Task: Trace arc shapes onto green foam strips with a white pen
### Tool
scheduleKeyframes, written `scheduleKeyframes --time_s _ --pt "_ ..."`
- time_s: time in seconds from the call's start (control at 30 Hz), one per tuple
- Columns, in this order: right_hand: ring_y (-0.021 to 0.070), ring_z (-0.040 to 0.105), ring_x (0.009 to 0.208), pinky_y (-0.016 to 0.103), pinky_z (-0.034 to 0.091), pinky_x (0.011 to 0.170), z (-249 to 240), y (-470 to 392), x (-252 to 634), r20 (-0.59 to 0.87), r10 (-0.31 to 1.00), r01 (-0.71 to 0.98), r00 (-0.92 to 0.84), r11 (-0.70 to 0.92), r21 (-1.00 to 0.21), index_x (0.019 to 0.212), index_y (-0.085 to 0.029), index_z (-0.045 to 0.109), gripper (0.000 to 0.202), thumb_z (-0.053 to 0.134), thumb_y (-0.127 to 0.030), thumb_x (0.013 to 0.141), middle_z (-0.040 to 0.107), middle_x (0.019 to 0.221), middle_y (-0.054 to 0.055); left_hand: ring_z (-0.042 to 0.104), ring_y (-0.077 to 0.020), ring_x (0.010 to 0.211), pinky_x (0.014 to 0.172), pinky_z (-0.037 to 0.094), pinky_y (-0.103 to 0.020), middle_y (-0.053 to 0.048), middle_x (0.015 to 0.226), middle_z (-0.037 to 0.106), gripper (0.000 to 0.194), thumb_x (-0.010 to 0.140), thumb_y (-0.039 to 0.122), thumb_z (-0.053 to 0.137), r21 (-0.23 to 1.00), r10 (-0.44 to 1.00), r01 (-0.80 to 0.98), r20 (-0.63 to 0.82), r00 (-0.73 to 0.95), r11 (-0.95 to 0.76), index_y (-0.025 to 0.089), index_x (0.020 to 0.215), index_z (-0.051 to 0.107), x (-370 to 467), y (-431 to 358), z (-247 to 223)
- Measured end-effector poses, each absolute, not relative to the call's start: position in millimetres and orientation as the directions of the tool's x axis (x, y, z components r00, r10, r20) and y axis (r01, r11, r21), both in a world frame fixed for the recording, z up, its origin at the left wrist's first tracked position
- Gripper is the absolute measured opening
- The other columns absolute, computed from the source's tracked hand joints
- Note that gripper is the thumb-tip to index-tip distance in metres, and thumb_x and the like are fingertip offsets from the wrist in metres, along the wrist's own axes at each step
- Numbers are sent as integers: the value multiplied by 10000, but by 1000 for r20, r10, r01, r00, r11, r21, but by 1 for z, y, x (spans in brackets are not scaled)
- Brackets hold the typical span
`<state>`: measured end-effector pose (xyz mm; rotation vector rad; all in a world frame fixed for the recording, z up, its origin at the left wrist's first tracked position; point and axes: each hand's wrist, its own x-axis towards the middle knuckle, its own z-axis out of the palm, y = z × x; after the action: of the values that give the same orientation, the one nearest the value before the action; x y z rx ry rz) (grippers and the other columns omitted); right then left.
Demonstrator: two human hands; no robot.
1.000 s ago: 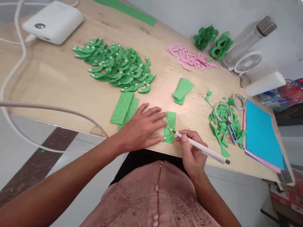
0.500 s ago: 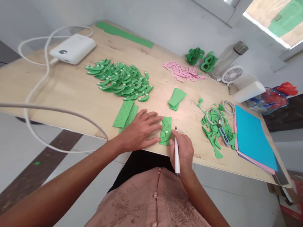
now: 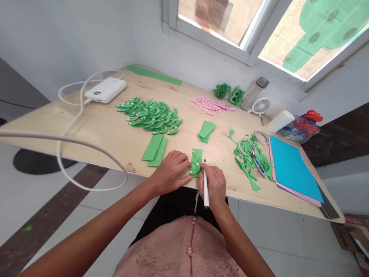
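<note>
1. Grips a white marker (image 3: 205, 192) in the right hand (image 3: 215, 182), with its dark tip pointing away just beside an upright-laid green card (image 3: 197, 154), and touches a curved green piece (image 3: 195, 168) with a fingertip.
2. Brings the left hand (image 3: 170, 173) to the opposite edge of card and curved piece, with fingers bent; cannot tell whether pinching or only pressing.
3. Has the card flat near the front edge of a pale wooden counter (image 3: 100, 119), between both hands, with the curved piece on its lower half.
4. Has two overlapping green strips (image 3: 152, 148) just beyond the left hand, and a fanned green stack (image 3: 206, 130) farther back.
5. Faces a broad heap of green crescents (image 3: 152, 115) with pale tips, near a smaller pile of pink cutouts (image 3: 211, 105).
6. Works with green scraps (image 3: 248, 165) off to the right, under a blue-edged tool (image 3: 258, 164), near a tape roll (image 3: 261, 137) and a blue sheet (image 3: 295, 167) topping other paper.
7. Has a white device (image 3: 106, 90) with a cable at far left, and a bottle (image 3: 253, 94) and small fan (image 3: 261, 105) by the wall.
</note>
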<state>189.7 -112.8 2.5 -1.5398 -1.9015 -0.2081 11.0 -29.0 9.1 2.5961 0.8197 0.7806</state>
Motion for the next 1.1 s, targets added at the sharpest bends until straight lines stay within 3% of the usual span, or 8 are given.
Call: scheduleKeyframes --time_s 0.37,0.63,0.83,0.97,1.1 --pt "233 629 833 374 503 772 2 -115 192 587 809 919 -35 257 -300 1133 -142 623 268 459 -164 922 714 913 101 590 -225 857 799 465 -384 -46 866 650 37 771 200 666 461 739 577 403 540 -674 210 786 633 27 -47 7" --pt "240 646 857 377 514 794 -3 -115 194 622 782 891 49 247 -381 1129 -126 627 264 461 -175 929 717 897 112 600 -235 944 879 446 -408 -35 882 683 43 819 226 657 532 783 575 452 427 -621 209 835 621 22 -67 8" --pt "238 672 918 397 509 863 2 -118 195 578 794 777 189 239 -582 1113 -160 637 250 487 -249 934 739 965 107 602 -230 975 947 434 -437 -36 911 698 56 891 265 590 565 800 573 496 339 -594 211 884 605 18 -84 15" --pt "222 697 918 378 528 849 4 -123 196 434 838 518 332 222 -826 1123 -182 621 275 485 -332 938 754 969 77 609 -230 1008 1033 388 -484 -23 901 708 56 906 264 575 561 790 570 528 312 -601 222 884 605 24 -98 22" --pt "197 694 818 336 546 764 6 -129 192 316 864 348 391 179 -920 1104 -181 626 318 486 -412 937 736 878 41 620 -231 1020 1096 331 -518 -16 881 717 52 904 245 582 528 767 573 548 334 -627 222 867 610 32 -107 25"
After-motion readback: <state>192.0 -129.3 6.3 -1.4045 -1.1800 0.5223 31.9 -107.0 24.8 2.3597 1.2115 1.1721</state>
